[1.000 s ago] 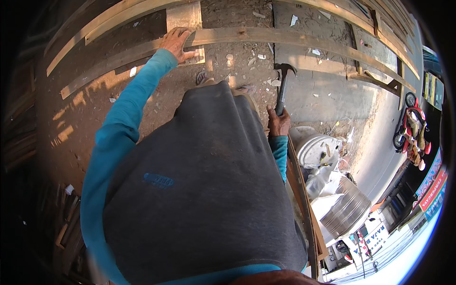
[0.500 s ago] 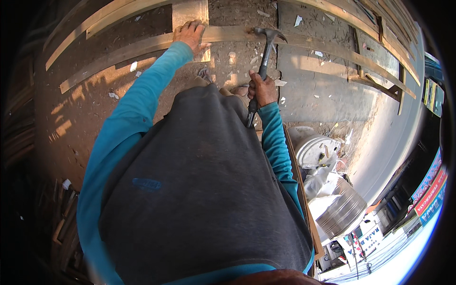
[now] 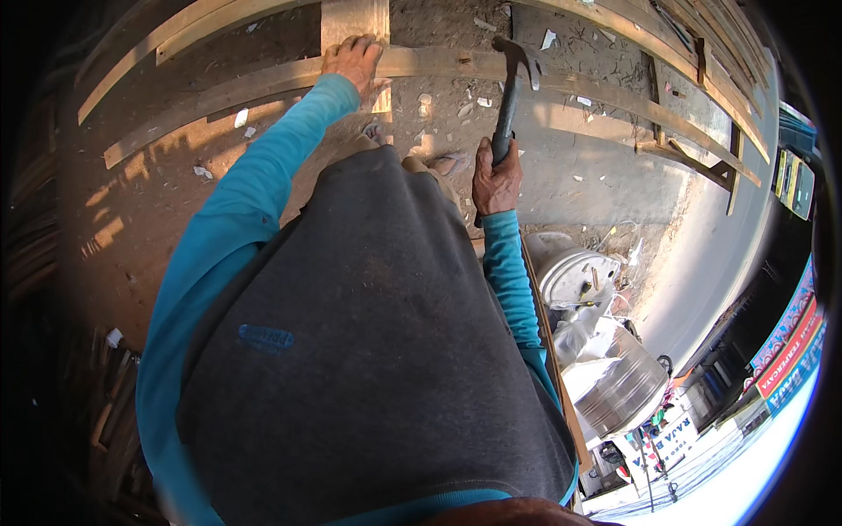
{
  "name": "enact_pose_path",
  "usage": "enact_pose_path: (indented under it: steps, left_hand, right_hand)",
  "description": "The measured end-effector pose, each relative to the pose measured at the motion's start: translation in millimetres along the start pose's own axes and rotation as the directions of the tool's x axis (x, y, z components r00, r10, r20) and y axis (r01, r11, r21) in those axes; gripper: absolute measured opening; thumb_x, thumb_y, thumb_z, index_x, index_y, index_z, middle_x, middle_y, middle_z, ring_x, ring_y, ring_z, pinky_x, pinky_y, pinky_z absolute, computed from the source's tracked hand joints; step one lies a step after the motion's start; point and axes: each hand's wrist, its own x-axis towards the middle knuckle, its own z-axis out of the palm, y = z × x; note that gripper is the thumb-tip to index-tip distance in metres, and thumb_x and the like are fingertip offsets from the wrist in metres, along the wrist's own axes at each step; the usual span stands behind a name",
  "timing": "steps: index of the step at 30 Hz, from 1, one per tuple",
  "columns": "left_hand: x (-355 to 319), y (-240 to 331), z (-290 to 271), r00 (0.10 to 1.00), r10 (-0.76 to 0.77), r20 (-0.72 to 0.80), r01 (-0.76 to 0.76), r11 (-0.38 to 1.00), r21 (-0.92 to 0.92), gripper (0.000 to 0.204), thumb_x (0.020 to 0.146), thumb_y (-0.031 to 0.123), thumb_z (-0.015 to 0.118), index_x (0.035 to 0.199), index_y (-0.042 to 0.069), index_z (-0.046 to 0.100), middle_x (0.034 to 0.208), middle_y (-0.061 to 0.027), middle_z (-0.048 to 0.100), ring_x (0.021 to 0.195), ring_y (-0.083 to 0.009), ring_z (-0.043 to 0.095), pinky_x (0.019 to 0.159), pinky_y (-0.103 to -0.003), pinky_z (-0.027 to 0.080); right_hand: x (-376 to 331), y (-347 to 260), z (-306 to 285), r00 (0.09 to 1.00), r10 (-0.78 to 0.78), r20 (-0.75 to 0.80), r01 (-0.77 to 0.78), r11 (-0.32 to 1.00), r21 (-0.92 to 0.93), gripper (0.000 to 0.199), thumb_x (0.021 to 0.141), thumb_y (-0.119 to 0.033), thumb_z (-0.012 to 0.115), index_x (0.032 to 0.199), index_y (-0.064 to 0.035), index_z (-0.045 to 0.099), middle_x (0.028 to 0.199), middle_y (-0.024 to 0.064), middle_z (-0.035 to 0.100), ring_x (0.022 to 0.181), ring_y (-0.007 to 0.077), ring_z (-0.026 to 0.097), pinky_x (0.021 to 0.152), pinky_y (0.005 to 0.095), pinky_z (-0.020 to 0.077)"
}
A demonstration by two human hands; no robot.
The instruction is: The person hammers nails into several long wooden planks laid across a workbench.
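Note:
In my right hand (image 3: 497,178) is a claw hammer (image 3: 506,110), held round its dark handle. Its head is up, beside the long wooden plank (image 3: 438,61) and apart from my left hand. A short, wide wooden board (image 3: 355,19) crosses that plank, its near end showing below it. Where the two meet, my left hand (image 3: 353,66) presses down and grips, fingers bent over the wood and thumb out to the right. My palm hides most of the contact.
More long planks (image 3: 219,26) run across the far side. Wooden supports (image 3: 693,162) stand at right. By my right arm are a white drum (image 3: 574,272) and a silvery cylindrical container (image 3: 623,386). Paper scraps litter the dirt ground (image 3: 289,167); a road (image 3: 710,263) lies beyond.
My right hand has shifted slightly right with the hammer, and the hammer has turned so its claw side shows more. My left hand stays on the wood.

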Motion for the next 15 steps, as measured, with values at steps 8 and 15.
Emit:
enact_pose_path:
  steps: [8,15]
  left_hand:
    - [-3,-3,4,1.0,0.0,0.006,0.0,1.0,-0.002,0.07,0.087,0.055,0.067,0.14,0.015,0.043,0.152,-0.0073,0.038,0.143,-0.0309,0.033,0.113,-0.052,0.031]
    - [3,-5,10,0.999,0.01,-0.042,-0.009,1.0,0.02,0.069,0.088,0.058,0.064,0.141,0.018,0.044,0.151,-0.0075,0.04,0.142,-0.0307,0.034,0.111,-0.052,0.031]
  right_hand:
    - [3,-103,-65,0.966,-0.005,-0.257,0.135,0.86,0.492,0.038,0.094,-0.036,0.069,0.088,-0.0017,0.053,0.068,0.0102,0.059,0.058,0.0178,0.057,0.053,0.0339,0.0478]
    - [-7,-3,11,0.997,0.064,0.035,-0.063,0.997,-0.04,0.037,0.094,-0.034,0.063,0.088,0.0013,0.055,0.07,0.0172,0.061,0.064,0.0255,0.062,0.061,0.0444,0.0504]
